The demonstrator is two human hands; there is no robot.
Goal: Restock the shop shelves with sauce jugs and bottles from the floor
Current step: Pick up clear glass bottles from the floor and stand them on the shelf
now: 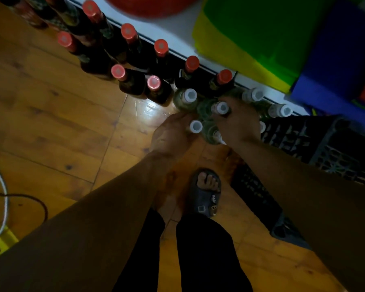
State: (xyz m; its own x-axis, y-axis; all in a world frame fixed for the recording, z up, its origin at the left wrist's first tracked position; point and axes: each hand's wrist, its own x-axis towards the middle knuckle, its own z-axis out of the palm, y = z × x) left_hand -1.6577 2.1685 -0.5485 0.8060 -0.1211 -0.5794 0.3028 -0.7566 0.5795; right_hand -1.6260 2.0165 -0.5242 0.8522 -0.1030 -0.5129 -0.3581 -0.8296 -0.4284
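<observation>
Red-capped dark bottles (118,72) stand on the wooden floor (51,123) in the upper left. At centre the left hand (171,133), arm stretched downward, curls its fingers round the neck of a white-capped bottle (196,126). Just right of it, the right hand (240,123) grips a second white-capped bottle (221,107), beside a black crate (303,140).

Bare forearms (105,207) lead to the left hand (171,134) and right hand (239,123). Black trousers (207,256) cover both legs. One foot wears a dark grey open-toed slide sandal (208,200) with small pale lettering on its strap.
</observation>
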